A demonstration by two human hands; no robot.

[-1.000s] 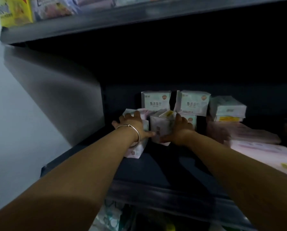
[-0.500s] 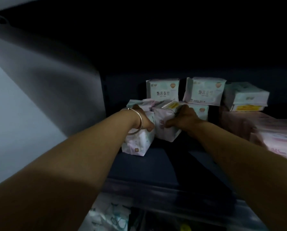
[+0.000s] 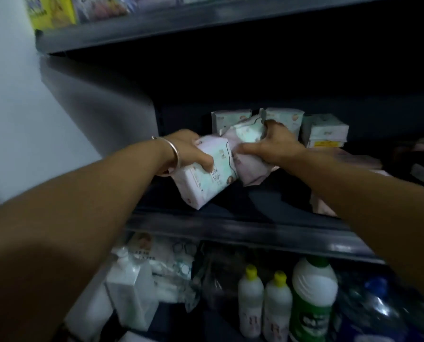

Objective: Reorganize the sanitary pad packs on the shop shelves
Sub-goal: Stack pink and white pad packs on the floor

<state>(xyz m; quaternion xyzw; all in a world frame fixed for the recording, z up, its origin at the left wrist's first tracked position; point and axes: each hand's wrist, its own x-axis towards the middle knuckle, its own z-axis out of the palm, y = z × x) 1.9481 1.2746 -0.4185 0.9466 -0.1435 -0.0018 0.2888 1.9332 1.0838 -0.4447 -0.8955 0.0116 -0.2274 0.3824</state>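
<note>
1. This is a shop, seen at a dark metal shelving unit (image 3: 230, 233) set against a pale wall (image 3: 8, 95).
2. The middle shelf carries many alike sanitary pad packs (image 3: 282, 118), stood in rows and stacked.
3. The shelf below holds cleaning goods: two white bottles with yellow caps (image 3: 250, 302) beside a larger green-labelled bottle (image 3: 313, 304).
4. The top shelf shows more packaged stock, among it a yellow box (image 3: 50, 11).
</note>
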